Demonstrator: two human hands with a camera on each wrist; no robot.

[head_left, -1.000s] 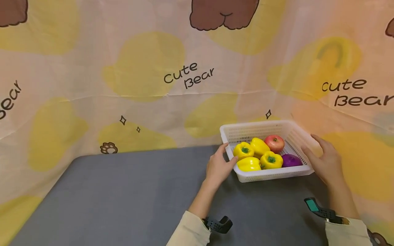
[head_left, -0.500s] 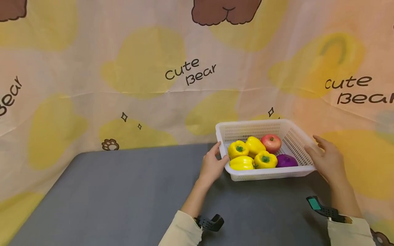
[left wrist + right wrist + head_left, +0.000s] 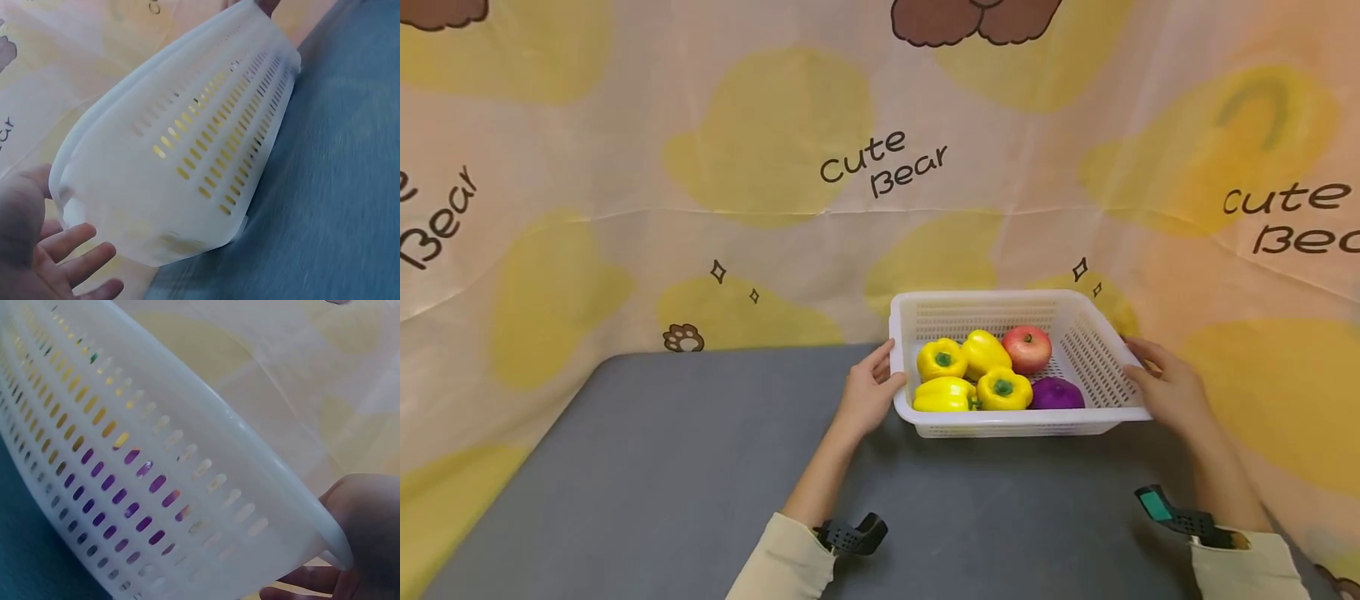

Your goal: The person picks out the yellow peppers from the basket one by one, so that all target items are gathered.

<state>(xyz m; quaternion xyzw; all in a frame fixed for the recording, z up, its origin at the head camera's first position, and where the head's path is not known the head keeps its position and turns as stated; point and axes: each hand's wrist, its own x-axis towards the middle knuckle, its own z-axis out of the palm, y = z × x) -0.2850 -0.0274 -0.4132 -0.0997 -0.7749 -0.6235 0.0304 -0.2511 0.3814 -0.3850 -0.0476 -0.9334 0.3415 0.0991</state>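
Observation:
A white perforated plastic basket (image 3: 1011,422) is at the far right of the table. Inside it lie several yellow bell peppers (image 3: 942,359), a red apple (image 3: 1027,349) and a round purple vegetable (image 3: 1057,393) of unclear kind. My left hand (image 3: 867,392) grips the basket's left rim, thumb at the edge; in the left wrist view its fingers (image 3: 87,265) curl under the rim. At the right end, my right hand (image 3: 1171,390) holds the rim, fingers partly hidden behind it. Whether the basket's base touches the table cannot be told.
A grey table (image 3: 722,467) extends to the left and front. Behind and to the right hangs a patterned curtain (image 3: 775,150) close to the basket's far side. Dark wrist straps (image 3: 853,534) sit on both forearms.
Both hands have moved left with the basket, whose right end has come along. The right hand now sits closer on the rim. The view has also shifted slightly.

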